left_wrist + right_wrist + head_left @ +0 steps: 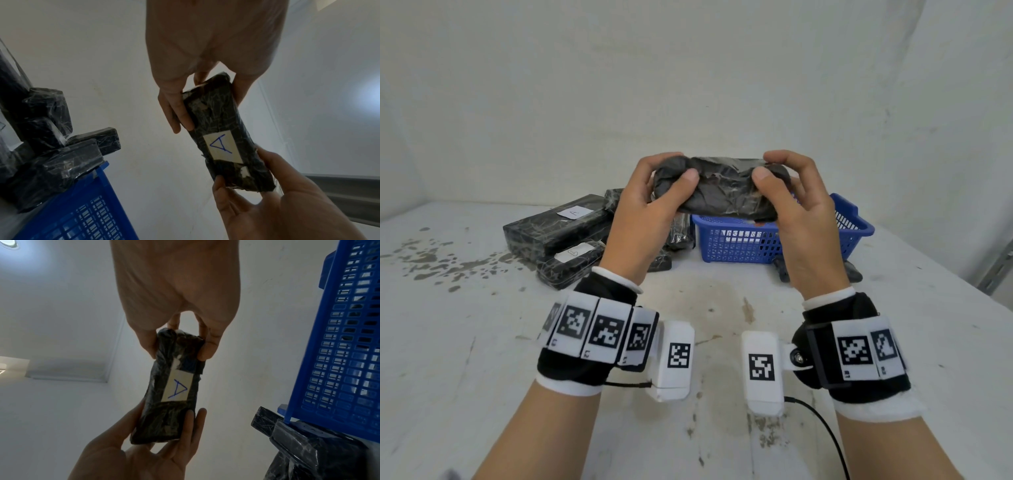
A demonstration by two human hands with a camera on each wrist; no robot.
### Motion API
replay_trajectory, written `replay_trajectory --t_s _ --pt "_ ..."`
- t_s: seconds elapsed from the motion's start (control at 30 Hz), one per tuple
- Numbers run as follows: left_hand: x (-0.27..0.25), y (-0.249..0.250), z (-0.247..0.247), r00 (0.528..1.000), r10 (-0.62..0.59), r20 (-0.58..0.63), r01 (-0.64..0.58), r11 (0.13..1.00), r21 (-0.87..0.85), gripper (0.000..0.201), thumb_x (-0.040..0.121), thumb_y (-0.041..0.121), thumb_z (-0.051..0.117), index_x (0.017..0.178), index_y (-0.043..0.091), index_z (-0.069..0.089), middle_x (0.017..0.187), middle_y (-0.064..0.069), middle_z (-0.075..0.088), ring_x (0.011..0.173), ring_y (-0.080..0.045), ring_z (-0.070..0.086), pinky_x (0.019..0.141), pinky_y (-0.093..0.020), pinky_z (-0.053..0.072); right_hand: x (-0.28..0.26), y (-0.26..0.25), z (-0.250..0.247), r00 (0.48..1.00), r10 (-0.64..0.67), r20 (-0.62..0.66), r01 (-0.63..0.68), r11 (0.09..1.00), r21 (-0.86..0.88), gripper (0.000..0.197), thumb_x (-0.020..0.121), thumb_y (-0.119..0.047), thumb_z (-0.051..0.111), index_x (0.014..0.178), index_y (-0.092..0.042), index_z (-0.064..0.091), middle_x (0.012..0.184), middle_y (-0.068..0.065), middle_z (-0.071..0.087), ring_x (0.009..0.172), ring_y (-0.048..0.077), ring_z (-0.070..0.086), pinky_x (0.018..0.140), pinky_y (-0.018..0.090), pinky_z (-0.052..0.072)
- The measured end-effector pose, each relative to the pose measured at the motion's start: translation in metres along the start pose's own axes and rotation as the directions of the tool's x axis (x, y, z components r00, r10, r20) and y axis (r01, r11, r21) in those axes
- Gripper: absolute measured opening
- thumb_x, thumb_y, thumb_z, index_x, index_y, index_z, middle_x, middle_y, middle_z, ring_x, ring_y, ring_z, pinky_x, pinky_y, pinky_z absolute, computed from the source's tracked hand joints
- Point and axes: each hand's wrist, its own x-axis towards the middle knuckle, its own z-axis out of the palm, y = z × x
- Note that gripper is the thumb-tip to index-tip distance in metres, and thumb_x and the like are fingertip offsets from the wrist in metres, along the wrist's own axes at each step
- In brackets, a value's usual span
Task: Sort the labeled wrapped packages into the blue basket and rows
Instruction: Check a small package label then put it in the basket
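Note:
I hold a black plastic-wrapped package (722,195) in the air with both hands, just in front of and above the blue basket (739,245). My left hand (679,168) grips its left end, thumb on the near face. My right hand (770,168) grips the right end the same way. The head view shows only crumpled wrap. In the left wrist view the package (222,123) shows a white label (222,147) with a blue "A" on its underside; the same label (179,388) shows in the right wrist view.
Several black wrapped packages lie left of the basket, among them a large one labelled A (558,229) and a smaller labelled one (571,265). More dark packages (852,270) lie by the basket's right corner. The stained white table (705,308) meets a wall behind.

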Motion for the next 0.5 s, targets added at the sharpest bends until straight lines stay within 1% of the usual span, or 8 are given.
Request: replay_trajectory --t_s 0.03,0.1,0.17,0.23,0.3,0.37,0.4,0.5 --pt "-0.0003 -0.0002 0.0009 1.000 0.001 -0.002 -0.001 1.000 0.023 0.031 0.080 0.025 0.067 0.110 0.022 0.062 0.111 -0.004 0.065 0.109 -0.021 0.064 0.095 -0.039 0.052 -0.0005 0.0007 0.0014 1.000 -0.016 0.011 0.016 1.000 -0.004 0.015 0.096 -0.015 0.066 0.109 -0.022 0.066 0.102 0.001 0.067 0.091 0.012 0.066 0.079 0.027 0.057" --pt "-0.0015 0.0000 0.0025 1.000 0.009 0.001 -0.010 0.997 0.071 0.035 0.077 0.028 0.067 0.112 0.025 0.061 0.109 -0.002 0.063 0.108 -0.020 0.064 0.095 -0.040 0.054 -0.0010 0.0015 0.0035 0.999 -0.046 0.014 0.046 0.999 -0.008 0.013 0.095 -0.009 0.065 0.105 -0.018 0.069 0.102 0.001 0.070 0.095 0.011 0.067 0.079 0.024 0.056" --pt "-0.0030 -0.0003 0.0027 1.000 0.012 0.018 -0.014 0.997 0.081 0.042 0.078 0.029 0.071 0.118 0.022 0.059 0.112 -0.002 0.064 0.108 -0.018 0.064 0.096 -0.038 0.053 -0.0015 0.0006 0.0044 0.999 -0.033 0.015 0.033 0.999 0.014 0.017 0.094 -0.009 0.066 0.109 -0.017 0.069 0.106 0.003 0.071 0.098 0.011 0.068 0.081 0.023 0.056" --pt "-0.0044 0.0005 0.0024 0.999 0.016 0.030 -0.019 0.995 0.101 0.046 0.084 0.021 0.073 0.125 0.018 0.054 0.114 0.000 0.064 0.107 -0.013 0.065 0.095 -0.033 0.053 -0.0023 0.0002 0.0039 0.999 -0.005 0.042 0.004 1.000 0.027 0.028 0.093 -0.010 0.068 0.119 -0.020 0.066 0.118 0.004 0.069 0.107 0.014 0.068 0.086 0.025 0.057" --pt "-0.0051 0.0017 0.0027 1.000 0.023 0.020 -0.026 0.992 0.121 0.045 0.087 0.014 0.070 0.128 0.017 0.052 0.111 0.003 0.064 0.105 -0.010 0.065 0.094 -0.030 0.054 -0.0022 0.0010 0.0034 0.998 -0.008 0.059 0.008 1.000 0.010 0.036 0.092 -0.008 0.069 0.125 -0.022 0.063 0.123 0.004 0.067 0.111 0.015 0.067 0.090 0.028 0.057" --pt "-0.0051 0.0021 0.0028 1.000 0.022 0.012 -0.023 0.993 0.115 0.047 0.087 0.018 0.070 0.129 0.018 0.050 0.111 0.004 0.065 0.104 -0.007 0.065 0.093 -0.028 0.054 -0.0025 0.0019 0.0035 0.998 -0.017 0.065 0.017 1.000 -0.001 0.039 0.092 -0.009 0.070 0.126 -0.023 0.062 0.125 0.004 0.066 0.113 0.016 0.066 0.094 0.034 0.057" --pt "-0.0050 0.0020 0.0027 1.000 0.013 0.016 -0.015 0.994 0.111 0.050 0.086 0.020 0.071 0.130 0.019 0.049 0.111 0.004 0.065 0.102 -0.005 0.066 0.092 -0.026 0.054 -0.0026 0.0021 0.0035 0.997 -0.021 0.075 0.021 1.000 -0.001 0.041 0.091 -0.009 0.071 0.127 -0.024 0.061 0.125 0.004 0.066 0.114 0.016 0.066 0.094 0.034 0.057" --pt "-0.0049 0.0003 0.0017 0.999 -0.021 0.043 0.015 0.992 0.126 0.061 0.082 0.023 0.074 0.134 0.022 0.041 0.122 0.000 0.061 0.107 -0.006 0.064 0.092 -0.022 0.053 -0.0033 0.0037 0.0032 0.992 -0.040 0.118 0.043 0.999 -0.023 0.050 0.086 -0.007 0.076 0.129 -0.025 0.058 0.126 0.001 0.065 0.115 0.014 0.066 0.092 0.028 0.056"
